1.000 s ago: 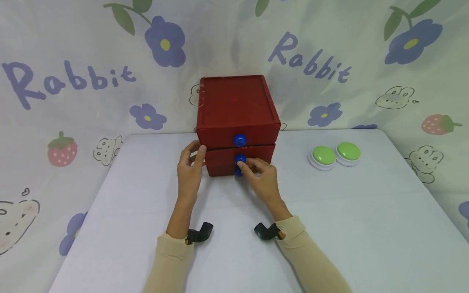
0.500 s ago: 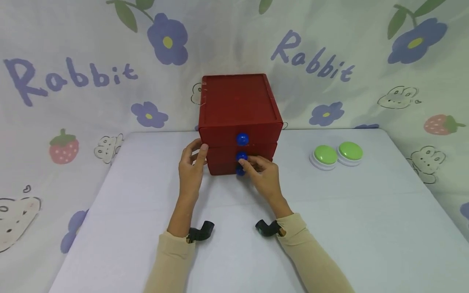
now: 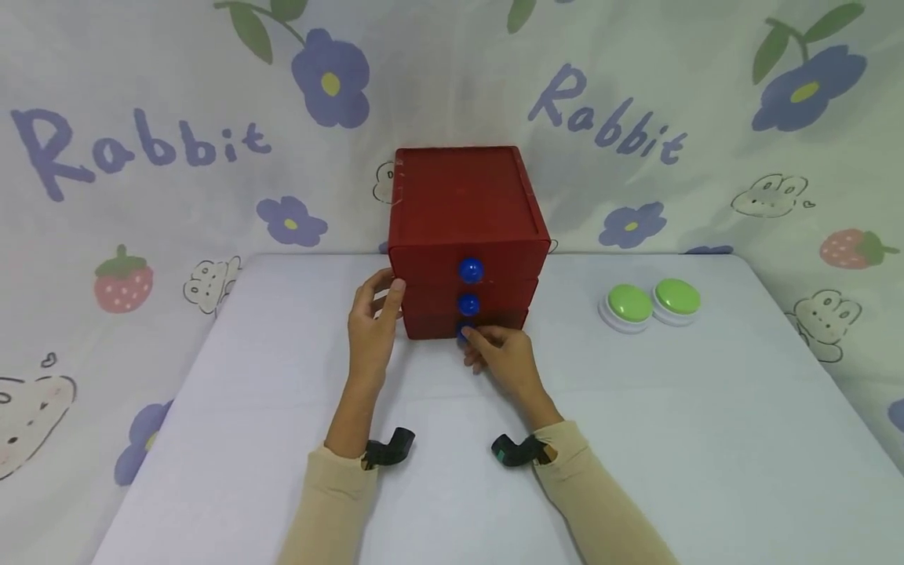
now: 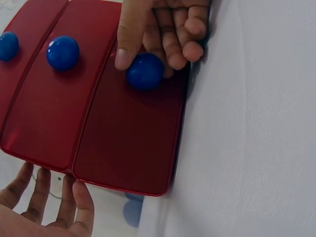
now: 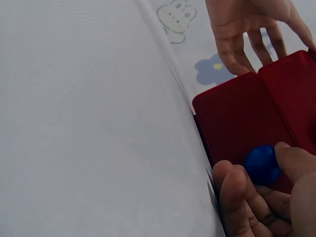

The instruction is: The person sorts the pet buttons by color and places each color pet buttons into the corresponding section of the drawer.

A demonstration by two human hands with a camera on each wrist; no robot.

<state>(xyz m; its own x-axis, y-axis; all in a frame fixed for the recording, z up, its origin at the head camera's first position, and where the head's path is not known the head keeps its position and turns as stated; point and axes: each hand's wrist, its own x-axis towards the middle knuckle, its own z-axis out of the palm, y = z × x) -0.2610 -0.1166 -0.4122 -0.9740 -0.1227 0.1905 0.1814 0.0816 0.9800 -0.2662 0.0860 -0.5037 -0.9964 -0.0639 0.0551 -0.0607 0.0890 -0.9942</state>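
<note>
A red three-drawer box [image 3: 462,196] stands at the back of the table, with a round blue knob on each drawer. The drawer fronts look flush in the left wrist view. At the lowest drawer, my right hand [image 3: 510,357] pinches the bottom blue knob [image 5: 261,165] between thumb and fingers. The middle knob [image 4: 62,53] and the top knob [image 3: 471,271] are untouched. My left hand [image 3: 372,329] rests against the box's left side, its fingers extended along that side and its thumb near the front edge.
Two green push buttons with white bases, one [image 3: 630,304] nearer and one [image 3: 677,298] beside it, stand right of the box. A patterned cloth [image 3: 452,94] hangs behind the white table [image 3: 692,439]. A black wrist camera [image 3: 391,447] sits at each sleeve.
My right hand has let go of the middle knob and moved down to the bottom one. The dark gap below the top drawer has closed. My left hand stays at the side.
</note>
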